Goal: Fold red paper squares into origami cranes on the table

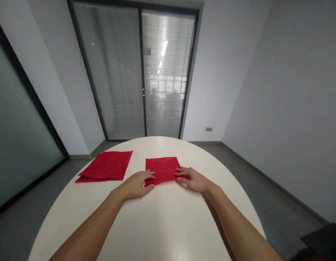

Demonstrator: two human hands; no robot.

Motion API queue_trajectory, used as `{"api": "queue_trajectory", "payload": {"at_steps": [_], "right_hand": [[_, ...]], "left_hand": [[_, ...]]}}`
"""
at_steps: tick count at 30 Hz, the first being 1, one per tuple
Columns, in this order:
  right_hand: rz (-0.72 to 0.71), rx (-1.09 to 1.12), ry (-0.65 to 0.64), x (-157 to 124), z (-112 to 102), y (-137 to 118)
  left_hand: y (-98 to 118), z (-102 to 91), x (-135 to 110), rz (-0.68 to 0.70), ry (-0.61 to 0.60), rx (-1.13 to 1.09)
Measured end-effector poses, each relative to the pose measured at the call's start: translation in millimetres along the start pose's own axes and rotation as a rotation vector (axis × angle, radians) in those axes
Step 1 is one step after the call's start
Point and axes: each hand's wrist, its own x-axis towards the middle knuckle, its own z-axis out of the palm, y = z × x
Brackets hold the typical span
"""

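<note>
A folded red sheet (164, 169) of thin, creased material lies near the middle of the white round table (157, 221); whether it is cloth or a flat bag I cannot tell. My left hand (139, 183) rests at its left side, fingertips on top and the thumb apart at the near left corner. At the right side, my right hand (192, 179) lays its outstretched fingers over the edge. Both hands look open, with fingers spread. The near right edge casts a soft shadow and seems slightly raised.
To the left, near the table's edge, lies a larger stack of folded red sheets (106, 166). Beyond the table are a glass door with blinds (121, 79) and a wall socket (209, 129). A dark object (324, 241) stands at the lower right.
</note>
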Motion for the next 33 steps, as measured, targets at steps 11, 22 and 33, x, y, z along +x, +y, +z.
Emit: {"api": "queue_trajectory", "payload": {"at_steps": [11,22,33], "right_hand": [[-0.009,0.048,0.092,-1,-6,-14],[0.039,-0.064,0.160,-2,-10,-20],[0.043,0.071,0.255,5,3,1]], "left_hand": [[2,-1.2,4,-0.126,0.084,-0.016],[-5,6.1,11,-0.234,0.230,0.028],[-3,8.7,14,-0.342,0.273,0.086]]}}
